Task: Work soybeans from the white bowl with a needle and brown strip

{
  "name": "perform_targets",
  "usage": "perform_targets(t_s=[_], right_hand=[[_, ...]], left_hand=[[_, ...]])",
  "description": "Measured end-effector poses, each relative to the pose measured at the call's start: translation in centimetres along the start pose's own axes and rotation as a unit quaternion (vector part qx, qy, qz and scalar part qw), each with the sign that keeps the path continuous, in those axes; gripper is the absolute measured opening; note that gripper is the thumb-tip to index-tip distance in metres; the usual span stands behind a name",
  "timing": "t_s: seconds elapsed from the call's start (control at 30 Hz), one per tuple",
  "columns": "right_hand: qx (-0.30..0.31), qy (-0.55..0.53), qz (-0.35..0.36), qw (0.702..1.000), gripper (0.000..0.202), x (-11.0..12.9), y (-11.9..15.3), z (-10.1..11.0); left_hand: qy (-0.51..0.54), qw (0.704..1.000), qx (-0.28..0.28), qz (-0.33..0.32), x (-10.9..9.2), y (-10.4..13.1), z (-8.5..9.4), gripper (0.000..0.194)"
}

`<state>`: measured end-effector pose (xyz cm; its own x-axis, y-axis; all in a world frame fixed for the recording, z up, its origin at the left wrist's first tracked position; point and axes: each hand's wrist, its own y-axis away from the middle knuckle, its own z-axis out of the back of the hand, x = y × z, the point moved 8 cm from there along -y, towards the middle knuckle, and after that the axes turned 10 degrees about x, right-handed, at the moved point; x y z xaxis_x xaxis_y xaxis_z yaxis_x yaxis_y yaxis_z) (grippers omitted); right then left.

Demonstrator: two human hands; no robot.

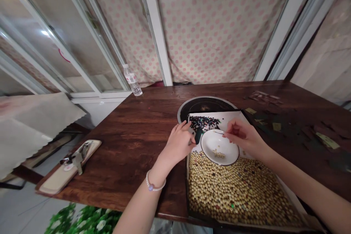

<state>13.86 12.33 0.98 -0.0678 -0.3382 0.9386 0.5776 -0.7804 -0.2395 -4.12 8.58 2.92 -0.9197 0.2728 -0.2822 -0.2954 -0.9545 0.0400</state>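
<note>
Head view: right hand point(241, 135) pinches thin dark stick point(219, 133) over white bowl point(215, 142); left hand point(179, 140) at dark green piece point(198, 136), grip unclear. Bowl rests in tray point(187, 186), beans point(230, 193) on near side. Stick likely light, stiff, best held at right end; bowl probably slick, chippable, grab rim.

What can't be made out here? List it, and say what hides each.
All in the head view:
- Thin dark thing at the right hand: too small to identify.
- Dark green thing by the left hand: the fingers partly cover it.
- Round black disc: its near part is hidden by the tray.
- Bottle: label print too small to read.
- Flowering plant: cut off by the bottom edge.
</note>
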Motion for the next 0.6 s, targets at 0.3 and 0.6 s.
perform_targets(t_s=[0.3, 0.6], right_hand=[[-0.01, -0.022, 0.006, 1.0, 0.017, 0.0, -0.1, 0.1], [-0.052, -0.064, 0.033, 0.996, 0.019, 0.9, 0.1, 1.0]], left_hand=[[0.312, 0.927, -0.208, -0.029, 1.3, 1.2, 4.8, 0.01], [0.547, 0.837, -0.024, -0.005, 1.4, -0.2, 1.3, 0.015]])
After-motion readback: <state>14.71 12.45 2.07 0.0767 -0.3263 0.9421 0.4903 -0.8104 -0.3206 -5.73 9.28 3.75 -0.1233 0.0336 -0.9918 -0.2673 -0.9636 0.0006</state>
